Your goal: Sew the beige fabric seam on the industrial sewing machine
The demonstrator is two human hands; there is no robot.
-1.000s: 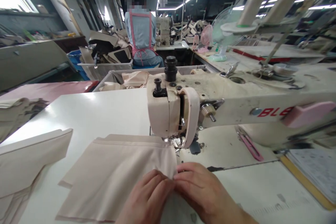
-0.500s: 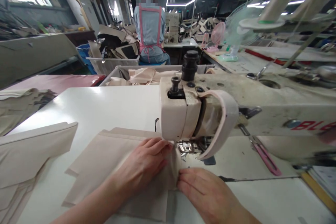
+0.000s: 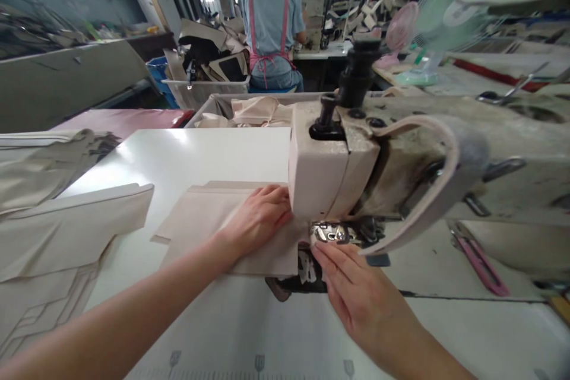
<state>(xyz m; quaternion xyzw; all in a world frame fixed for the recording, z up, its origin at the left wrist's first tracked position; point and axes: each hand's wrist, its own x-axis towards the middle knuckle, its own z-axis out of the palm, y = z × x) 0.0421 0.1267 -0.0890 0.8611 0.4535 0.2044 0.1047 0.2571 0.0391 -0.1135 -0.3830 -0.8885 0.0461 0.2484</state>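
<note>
1. The left hand [image 3: 258, 219] lies flat, fingers spread and pressed down on the beige fabric piece [image 3: 209, 219] at the frame's centre, gripping nothing.
2. The right hand [image 3: 356, 291] has its fingers stretched out, tips touching the fabric's edge just below the presser foot [image 3: 332, 233]; it holds nothing.
3. The fabric lies on the white table [image 3: 187, 154], its right edge under the sewing machine [image 3: 401, 160].
4. Folded beige pieces [image 3: 66, 231] are stacked at the left.
5. At upper centre a person in a pink apron [image 3: 271, 24] sits facing away.
</note>
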